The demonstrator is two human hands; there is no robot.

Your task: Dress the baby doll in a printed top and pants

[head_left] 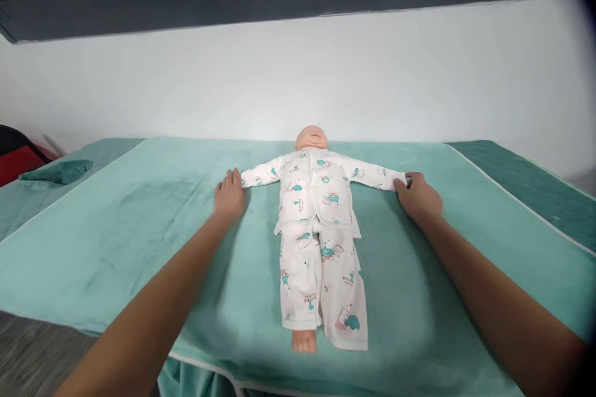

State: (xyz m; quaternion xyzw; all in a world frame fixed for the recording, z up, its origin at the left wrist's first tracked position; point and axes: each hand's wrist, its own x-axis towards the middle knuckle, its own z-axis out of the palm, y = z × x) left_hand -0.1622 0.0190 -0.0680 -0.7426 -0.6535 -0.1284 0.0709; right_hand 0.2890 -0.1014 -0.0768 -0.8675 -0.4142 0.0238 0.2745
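Observation:
A baby doll (311, 136) lies on its back, dressed in a white buttoned pajama top (321, 192) and matching pants (302, 279) printed with small teal and red pictures. Its arms are spread out to both sides. My left hand (229, 195) is at the end of the left-side sleeve (261, 174), fingers closed at the cuff. With thumb and fingers, my right hand (421, 198) pinches the cuff of the right-side sleeve (375, 175). One bare foot (303, 341) shows below a pant leg; the other leg's end is covered by cloth.
Under the doll is a light green blanket (139, 229) with pale edging, draped over the front edge. Darker green cloth (526, 183) shows at the right. Behind stands a white wall (261, 80) below a dark window frame (139, 6). A red and black object (18, 164) is at far left.

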